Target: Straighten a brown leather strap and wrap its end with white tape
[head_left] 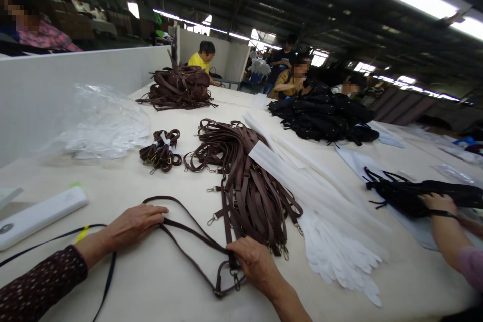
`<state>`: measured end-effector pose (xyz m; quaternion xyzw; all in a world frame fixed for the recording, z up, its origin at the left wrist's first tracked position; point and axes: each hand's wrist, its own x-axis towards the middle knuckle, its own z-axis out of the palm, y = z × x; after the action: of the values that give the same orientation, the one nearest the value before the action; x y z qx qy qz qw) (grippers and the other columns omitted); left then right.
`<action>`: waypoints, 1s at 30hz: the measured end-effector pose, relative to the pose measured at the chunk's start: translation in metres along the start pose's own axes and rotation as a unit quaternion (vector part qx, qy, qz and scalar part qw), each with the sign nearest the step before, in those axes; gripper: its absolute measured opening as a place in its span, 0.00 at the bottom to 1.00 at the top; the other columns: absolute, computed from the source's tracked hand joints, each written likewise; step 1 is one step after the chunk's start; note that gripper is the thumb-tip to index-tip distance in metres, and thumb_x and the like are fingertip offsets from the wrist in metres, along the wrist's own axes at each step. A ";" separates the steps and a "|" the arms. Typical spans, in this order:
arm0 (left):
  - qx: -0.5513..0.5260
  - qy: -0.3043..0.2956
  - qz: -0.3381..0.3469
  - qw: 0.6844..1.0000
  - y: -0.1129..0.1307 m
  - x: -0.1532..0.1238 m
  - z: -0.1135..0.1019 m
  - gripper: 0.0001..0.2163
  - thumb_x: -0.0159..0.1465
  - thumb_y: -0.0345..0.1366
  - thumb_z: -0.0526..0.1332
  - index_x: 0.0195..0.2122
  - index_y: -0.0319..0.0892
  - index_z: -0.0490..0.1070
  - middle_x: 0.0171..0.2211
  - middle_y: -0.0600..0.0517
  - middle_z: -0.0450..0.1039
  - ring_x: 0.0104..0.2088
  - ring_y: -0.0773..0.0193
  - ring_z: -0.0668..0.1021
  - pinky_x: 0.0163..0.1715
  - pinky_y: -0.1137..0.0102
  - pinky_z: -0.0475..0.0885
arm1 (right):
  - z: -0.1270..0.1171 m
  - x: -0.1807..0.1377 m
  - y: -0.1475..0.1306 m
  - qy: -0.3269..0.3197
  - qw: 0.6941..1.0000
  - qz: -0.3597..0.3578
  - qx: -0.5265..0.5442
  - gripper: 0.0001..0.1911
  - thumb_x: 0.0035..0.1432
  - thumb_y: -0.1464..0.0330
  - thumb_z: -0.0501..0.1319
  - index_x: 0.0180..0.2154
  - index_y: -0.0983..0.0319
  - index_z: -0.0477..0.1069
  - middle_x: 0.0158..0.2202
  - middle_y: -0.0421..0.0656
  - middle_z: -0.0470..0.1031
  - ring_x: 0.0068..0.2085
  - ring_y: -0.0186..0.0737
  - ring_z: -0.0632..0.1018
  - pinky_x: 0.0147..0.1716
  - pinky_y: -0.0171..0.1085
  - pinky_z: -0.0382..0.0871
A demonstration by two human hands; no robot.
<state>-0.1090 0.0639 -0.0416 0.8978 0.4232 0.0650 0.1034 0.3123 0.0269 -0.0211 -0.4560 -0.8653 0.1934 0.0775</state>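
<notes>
A dark brown strap with a buckle and metal snap hook lies looped on the table between my hands. My left hand is closed on one end of its loop. At the other end, near the snap hook, my right hand pinches the strap. Just beyond lies a big heap of brown straps with brass-coloured hooks and buckles. Left of that heap sits a small cluster of coiled straps bound with white bands.
White strips fan out right of the strap heap. Plastic bags lie at the left, beside a white device. Brown bags and black bags are piled farther back. A co-worker's hand rests on a black bag at right.
</notes>
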 end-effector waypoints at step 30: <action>-0.040 0.031 -0.014 0.999 -0.017 0.035 -0.019 0.09 0.66 0.31 0.55 0.31 0.44 0.72 0.68 0.48 0.59 0.67 0.48 0.63 0.62 0.53 0.65 | -0.009 -0.010 -0.005 0.002 0.999 0.028 0.017 0.16 0.61 0.78 0.56 0.44 0.54 0.75 0.40 0.39 0.81 0.43 0.40 0.76 0.43 0.36 0.66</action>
<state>-0.1032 0.1039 -0.0264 0.8844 0.4359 0.1083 0.1273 0.3166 0.0185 -0.0104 -0.4790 -0.8486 0.2091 0.0821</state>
